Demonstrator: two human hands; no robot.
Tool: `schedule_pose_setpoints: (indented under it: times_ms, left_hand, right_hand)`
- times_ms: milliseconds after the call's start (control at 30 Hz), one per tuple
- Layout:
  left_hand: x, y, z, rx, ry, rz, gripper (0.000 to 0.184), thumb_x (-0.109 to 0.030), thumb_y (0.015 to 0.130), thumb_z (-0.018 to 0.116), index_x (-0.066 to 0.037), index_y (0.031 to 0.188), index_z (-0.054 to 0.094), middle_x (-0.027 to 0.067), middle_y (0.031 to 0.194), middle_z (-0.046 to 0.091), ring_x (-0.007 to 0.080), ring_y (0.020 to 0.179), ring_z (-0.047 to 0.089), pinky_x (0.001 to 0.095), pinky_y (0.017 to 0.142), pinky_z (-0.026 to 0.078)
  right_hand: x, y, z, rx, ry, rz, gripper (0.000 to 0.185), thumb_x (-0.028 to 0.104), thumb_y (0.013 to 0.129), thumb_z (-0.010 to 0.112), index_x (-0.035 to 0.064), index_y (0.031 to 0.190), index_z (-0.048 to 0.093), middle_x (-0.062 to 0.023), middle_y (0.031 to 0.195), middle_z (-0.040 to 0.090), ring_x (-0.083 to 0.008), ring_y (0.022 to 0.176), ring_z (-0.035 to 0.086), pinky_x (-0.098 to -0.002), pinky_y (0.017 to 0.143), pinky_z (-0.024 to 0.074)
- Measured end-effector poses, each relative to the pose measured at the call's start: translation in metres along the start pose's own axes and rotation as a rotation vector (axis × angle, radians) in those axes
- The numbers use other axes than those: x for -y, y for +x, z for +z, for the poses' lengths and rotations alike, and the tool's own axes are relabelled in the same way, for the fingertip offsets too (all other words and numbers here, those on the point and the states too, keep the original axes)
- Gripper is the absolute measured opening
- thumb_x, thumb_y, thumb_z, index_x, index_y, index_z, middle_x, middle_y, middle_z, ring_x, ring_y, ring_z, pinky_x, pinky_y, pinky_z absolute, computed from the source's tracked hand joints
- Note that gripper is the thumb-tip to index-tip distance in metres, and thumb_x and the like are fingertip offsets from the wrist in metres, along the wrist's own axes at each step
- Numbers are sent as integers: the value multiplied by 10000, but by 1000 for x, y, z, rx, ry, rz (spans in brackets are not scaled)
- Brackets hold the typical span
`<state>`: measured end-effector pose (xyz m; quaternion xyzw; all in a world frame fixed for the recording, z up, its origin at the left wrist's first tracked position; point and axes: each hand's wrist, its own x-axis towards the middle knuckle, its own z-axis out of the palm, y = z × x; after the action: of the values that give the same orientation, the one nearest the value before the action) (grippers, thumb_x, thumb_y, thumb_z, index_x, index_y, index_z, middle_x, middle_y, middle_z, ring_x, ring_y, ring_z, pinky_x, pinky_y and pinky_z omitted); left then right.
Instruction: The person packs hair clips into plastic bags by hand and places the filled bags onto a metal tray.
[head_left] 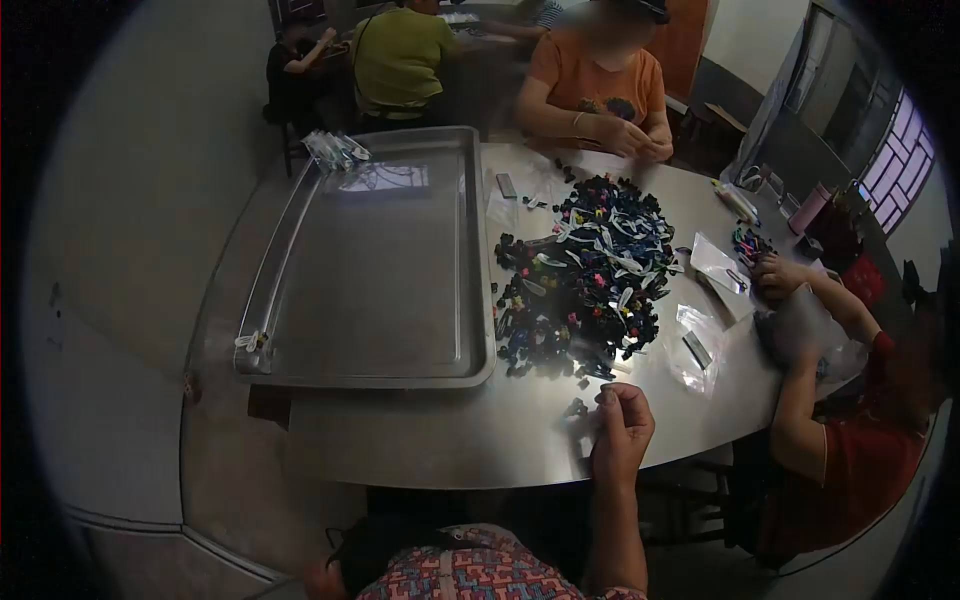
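My right hand (pixel 623 430) is raised over the near edge of the metal table (pixel 420 440). Its thumb and forefinger are pinched together, and a tiny dark bit shows at the fingertips, too small to name. Just left of the fingers lies a small dark piece (pixel 577 408). Beyond the hand spreads a heap of small pieces (pixel 610 260), mostly black and clip-like, mixed with white elongated ones and spots of pink, red and yellow. At the lower left only a blurred patch of skin shows; my left hand itself cannot be made out.
A large metal tray (pixel 478 300) covers the table's left side, with packed bags (pixel 335 150) at its far corner and white pieces (pixel 252 342) at its near one. Clear plastic bags (pixel 697 350) lie right of the heap. Co-workers sit opposite (pixel 590 80) and at right (pixel 850 450).
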<state>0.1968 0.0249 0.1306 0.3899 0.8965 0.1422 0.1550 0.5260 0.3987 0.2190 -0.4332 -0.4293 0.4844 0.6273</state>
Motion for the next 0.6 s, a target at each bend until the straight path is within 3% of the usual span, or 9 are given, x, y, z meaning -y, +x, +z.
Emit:
schedule_pose_setpoints:
  times_ms: [33, 67, 133, 167, 233, 433, 567, 600]
  left_hand:
    - [-25, 8, -12, 36, -125, 141, 421, -344, 975, 450, -1, 1072, 674, 226, 889, 667, 408, 818, 636, 463, 712, 489]
    - [-39, 17, -18, 36, -127, 136, 421, -344, 975, 450, -1, 1072, 674, 226, 889, 667, 408, 818, 636, 463, 712, 489]
    - [-60, 31, -25, 193, -117, 364, 308, -228, 934, 508, 5, 1037, 682, 218, 911, 674, 409, 828, 647, 470, 725, 510]
    - [-73, 38, -28, 193, -116, 359, 308, -228, 934, 508, 5, 1037, 682, 218, 911, 674, 409, 828, 647, 470, 725, 510]
    - [-104, 52, -29, 195, -220, 669, 274, -209, 845, 689, -41, 1061, 686, 185, 998, 692, 349, 919, 672, 415, 778, 548]
    - [-178, 87, -5, 298, -194, 965, 233, -230, 863, 673, -29, 980, 690, 166, 935, 699, 329, 807, 686, 417, 726, 549]
    - [-210, 103, 26, 507, 59, 916, 292, -294, 912, 620, -14, 960, 685, 191, 942, 693, 359, 762, 675, 445, 734, 541]
    - [-218, 106, 28, 650, 120, 847, 337, -328, 928, 592, -8, 992, 676, 205, 959, 686, 376, 788, 667, 464, 755, 533]
  right_hand:
    - [-1, 0, 1, -29, -18, -23, 81, 110, 929, 645, 33, 953, 633, 5, 843, 615, -58, 754, 534, -201, 689, 412]
    - [0, 0, 1, -24, -19, -21, 81, 110, 929, 645, 33, 953, 633, 5, 843, 615, -58, 754, 534, -201, 689, 412]
    - [1, 0, 2, -28, 11, -26, 79, 113, 930, 644, 36, 946, 633, 6, 836, 611, -58, 751, 534, -201, 688, 414]
    - [1, 0, 3, -24, 12, -22, 79, 113, 930, 644, 36, 946, 633, 6, 836, 611, -58, 751, 534, -201, 688, 414]
    - [1, 0, 2, -28, -29, -25, 75, 111, 930, 643, 37, 943, 634, 6, 836, 609, -60, 753, 533, -201, 690, 413]
    - [-3, 2, -3, -10, 34, -15, 76, 79, 925, 643, 16, 967, 646, -15, 878, 636, -86, 804, 561, -238, 743, 441]
    - [-4, 1, 1, -35, 44, -53, 72, 77, 924, 640, 16, 962, 644, -17, 876, 634, -81, 800, 558, -231, 719, 443]
    - [-5, 2, -1, -34, 32, -36, 76, 80, 926, 636, 15, 965, 642, -18, 877, 633, -82, 804, 557, -231, 720, 443]
